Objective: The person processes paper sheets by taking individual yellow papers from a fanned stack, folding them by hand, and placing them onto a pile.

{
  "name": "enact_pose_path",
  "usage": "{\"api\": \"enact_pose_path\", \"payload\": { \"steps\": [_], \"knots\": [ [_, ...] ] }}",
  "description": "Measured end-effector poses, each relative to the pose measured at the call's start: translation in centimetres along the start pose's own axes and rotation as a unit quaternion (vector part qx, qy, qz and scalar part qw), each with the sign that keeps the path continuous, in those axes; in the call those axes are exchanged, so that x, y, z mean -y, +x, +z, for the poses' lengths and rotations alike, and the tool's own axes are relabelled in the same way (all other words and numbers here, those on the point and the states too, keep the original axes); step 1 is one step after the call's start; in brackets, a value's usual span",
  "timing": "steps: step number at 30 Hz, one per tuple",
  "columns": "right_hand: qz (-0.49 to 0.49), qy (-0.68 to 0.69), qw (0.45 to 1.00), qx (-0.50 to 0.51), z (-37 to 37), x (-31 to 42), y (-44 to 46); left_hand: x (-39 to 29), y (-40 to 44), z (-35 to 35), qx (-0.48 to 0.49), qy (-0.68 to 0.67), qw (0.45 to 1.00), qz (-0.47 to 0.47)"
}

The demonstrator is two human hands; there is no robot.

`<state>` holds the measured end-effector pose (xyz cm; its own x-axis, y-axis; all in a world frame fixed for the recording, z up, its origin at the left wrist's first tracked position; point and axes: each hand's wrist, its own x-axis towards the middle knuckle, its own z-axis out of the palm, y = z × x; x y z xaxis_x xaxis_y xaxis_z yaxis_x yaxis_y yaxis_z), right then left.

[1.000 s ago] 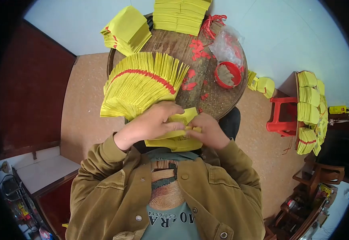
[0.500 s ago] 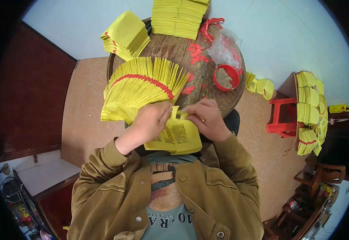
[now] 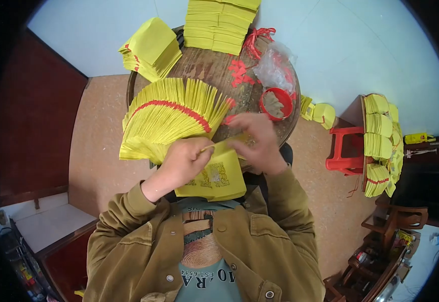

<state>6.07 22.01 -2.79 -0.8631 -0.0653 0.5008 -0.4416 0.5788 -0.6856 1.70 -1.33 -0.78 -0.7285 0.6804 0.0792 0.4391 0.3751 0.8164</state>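
Printed yellow paper sheets (image 3: pixel 219 180) lie at the table's near edge, in front of my torso. My left hand (image 3: pixel 187 157) is closed on the upper left part of this yellow paper, pinching a folded strip. Just right of it, my right hand (image 3: pixel 260 141) is blurred by motion, fingers apart, over the paper's upper right edge; whether it touches the paper is unclear. Behind my left hand spreads a fan of folded yellow papers (image 3: pixel 164 123) with a curved red band across it. Small red paper pieces (image 3: pixel 239 73) are scattered beyond my right hand.
On the round wooden table (image 3: pixel 207 63) are two yellow paper stacks (image 3: pixel 218 25) (image 3: pixel 154 48), red strips (image 3: pixel 256 41), a clear plastic bag (image 3: pixel 275 66) and a red bowl (image 3: pixel 277 104). A red stool (image 3: pixel 345 151) stands right, beside more yellow bundles (image 3: pixel 379 126).
The paper strip between my hands has been folded over toward the left. My right hand has opened and lifted slightly, while my left stays closed on the paper. The whole view has shifted a little.
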Motion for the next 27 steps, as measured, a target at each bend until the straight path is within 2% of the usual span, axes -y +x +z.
{"api": "enact_pose_path", "payload": {
  "steps": [1, 2, 3, 4, 5, 10, 15, 17, 18, 20, 22, 25, 27],
  "knots": [
    [0.06, -0.011, 0.997, -0.057, -0.5, -1.5, -0.3, 0.0, 0.0, 0.1, -0.001, -0.003, 1.0, 0.004],
    [0.118, -0.021, 0.986, -0.114, -1.0, -3.8, -1.0, 0.0, -0.1, 0.3, -0.044, -0.014, 0.999, -0.002],
    [0.117, -0.025, 0.986, -0.115, -1.7, -6.1, -1.7, 0.1, -0.2, 0.5, -0.086, -0.025, 0.996, -0.009],
    [0.133, -0.179, 0.97, -0.102, -2.4, -8.4, -2.4, 0.2, -0.2, 0.7, -0.128, -0.036, 0.991, -0.015],
    [0.145, -0.328, 0.929, -0.086, -2.7, -10.1, -3.0, 0.2, -0.2, 0.9, -0.17, -0.048, 0.984, -0.022],
    [0.151, -0.466, 0.872, 0.013, -2.3, -14.3, -3.8, 0.7, -0.2, 1.0, -0.175, -0.051, 0.983, -0.018],
    [0.206, -0.405, 0.891, -0.006, -2.5, -14.2, -3.3, 0.7, -0.2, 0.8, -0.174, -0.055, 0.983, -0.013],
    [0.165, -0.419, 0.89, -0.074, -1.4, -13.1, -3.2, 0.8, -0.2, 0.7, -0.175, -0.058, 0.983, -0.016],
    [0.164, -0.419, 0.89, -0.071, -0.5, -12.9, -3.4, 0.9, -0.3, 0.7, -0.174, -0.06, 0.983, -0.017],
    [0.113, -0.31, 0.943, -0.05, 1.8, -12.4, -3.9, 1.0, -0.3, 0.7, -0.171, -0.063, 0.983, -0.019],
    [0.086, -0.318, 0.942, -0.067, 4.5, -9.3, -3.5, 1.1, -0.3, 0.7, -0.172, -0.067, 0.983, -0.017],
    [0.075, -0.348, 0.934, -0.037, 7.2, -8.4, -3.6, 1.1, -0.3, 0.6, -0.172, -0.073, 0.982, -0.006],
    [0.088, -0.32, 0.943, -0.04, 7.1, -8.5, -3.5, 1.0, -0.4, 0.5, -0.172, -0.07, 0.983, -0.009]
  ]
}}
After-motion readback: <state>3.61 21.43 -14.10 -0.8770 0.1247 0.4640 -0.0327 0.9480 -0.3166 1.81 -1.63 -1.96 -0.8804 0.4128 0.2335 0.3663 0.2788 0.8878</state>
